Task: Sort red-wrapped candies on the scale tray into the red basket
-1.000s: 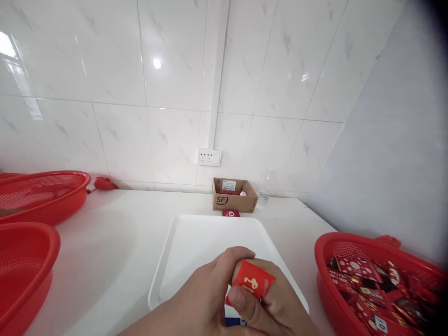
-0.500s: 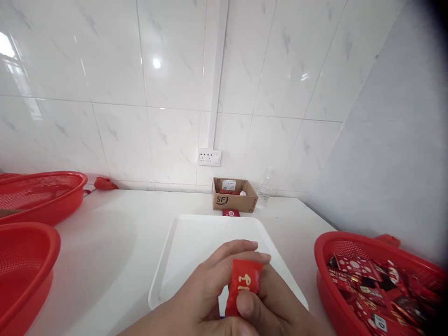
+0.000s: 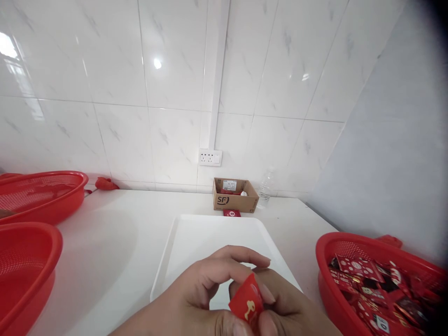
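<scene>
Both of my hands hold one small red packet (image 3: 247, 301) with pale gold lettering, low in the middle of the view. My left hand (image 3: 210, 287) curls round it from the left, its thumb along the packet's lower edge. From the right, my right hand (image 3: 285, 301) grips it with the thumb close against its lower right side. The packet is tilted and its lower part is hidden by the thumbs. Beneath and beyond the hands lies a white tray (image 3: 213, 233) on the white table (image 3: 112, 242).
At right stands a red basket (image 3: 327, 275) holding several red and dark packets. Red baskets (image 3: 52, 268) stand at left. Near the wall are a cardboard box (image 3: 238, 201), a clear bottle (image 3: 266, 189) and a dark red packet (image 3: 231, 213).
The packet has tilted and sunk slightly in my hands. My left thumb has come onto its lower edge, and my right hand has shifted a little to the right.
</scene>
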The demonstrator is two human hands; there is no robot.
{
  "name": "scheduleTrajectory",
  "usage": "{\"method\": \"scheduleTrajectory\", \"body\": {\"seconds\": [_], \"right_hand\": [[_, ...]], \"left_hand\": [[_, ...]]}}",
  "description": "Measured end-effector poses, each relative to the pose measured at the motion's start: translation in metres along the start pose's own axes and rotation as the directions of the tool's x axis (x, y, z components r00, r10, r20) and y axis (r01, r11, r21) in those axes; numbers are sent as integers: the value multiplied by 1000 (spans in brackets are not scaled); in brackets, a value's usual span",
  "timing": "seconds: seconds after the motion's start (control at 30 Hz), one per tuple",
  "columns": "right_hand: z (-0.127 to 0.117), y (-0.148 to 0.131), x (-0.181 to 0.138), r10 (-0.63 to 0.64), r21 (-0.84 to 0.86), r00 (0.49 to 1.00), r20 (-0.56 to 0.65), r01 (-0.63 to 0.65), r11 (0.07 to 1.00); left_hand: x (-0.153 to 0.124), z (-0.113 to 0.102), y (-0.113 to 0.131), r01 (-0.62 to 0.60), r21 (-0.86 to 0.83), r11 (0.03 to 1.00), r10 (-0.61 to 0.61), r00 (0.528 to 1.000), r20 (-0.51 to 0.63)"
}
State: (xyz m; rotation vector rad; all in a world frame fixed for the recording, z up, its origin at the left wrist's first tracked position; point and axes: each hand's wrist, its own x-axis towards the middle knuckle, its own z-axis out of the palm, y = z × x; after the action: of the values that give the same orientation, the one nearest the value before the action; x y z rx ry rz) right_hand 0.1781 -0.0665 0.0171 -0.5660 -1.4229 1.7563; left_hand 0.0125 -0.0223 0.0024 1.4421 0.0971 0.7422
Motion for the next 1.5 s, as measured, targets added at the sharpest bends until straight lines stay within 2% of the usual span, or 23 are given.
{"method": "scheduleTrajectory", "body": {"seconds": [0.1,0.2,0.43,0.6,0.77,0.93,1.13,1.23,1.33,1.5], "right_hand": [[0,1,1,-68,-32,997,-46,66,997],[-3,1,2,-107,-107,993,-44,102,989],[-10,7,2,-70,-213,996,-59,56,975],[-6,8,1,-78,-157,991,-111,60,986],[-7,11,1,-109,-215,988,-108,84,973],[-11,17,4,-145,-181,987,-76,129,975],[-6,11,4,5,-88,1000,-23,-7,996],[-5,8,4,54,-105,998,-24,-56,993],[-6,8,5,8,-155,1000,-21,-11,988],[-13,11,8,-140,-193,990,-20,134,972]], "left_hand": [[-1,0,2,23,-48,999,-24,999,-32],[1,1,3,7,-80,997,-13,997,-71],[3,2,-1,-8,-216,976,0,999,-39],[3,1,-1,0,-76,997,-7,996,-90],[4,-1,-2,-93,57,994,99,987,-124],[6,0,-1,-193,192,962,222,965,-140],[6,2,3,-187,267,945,238,956,-173],[6,3,3,-195,289,937,255,949,-187],[6,3,5,-195,301,934,258,947,-189],[9,3,8,-166,285,944,219,962,-166]]}}
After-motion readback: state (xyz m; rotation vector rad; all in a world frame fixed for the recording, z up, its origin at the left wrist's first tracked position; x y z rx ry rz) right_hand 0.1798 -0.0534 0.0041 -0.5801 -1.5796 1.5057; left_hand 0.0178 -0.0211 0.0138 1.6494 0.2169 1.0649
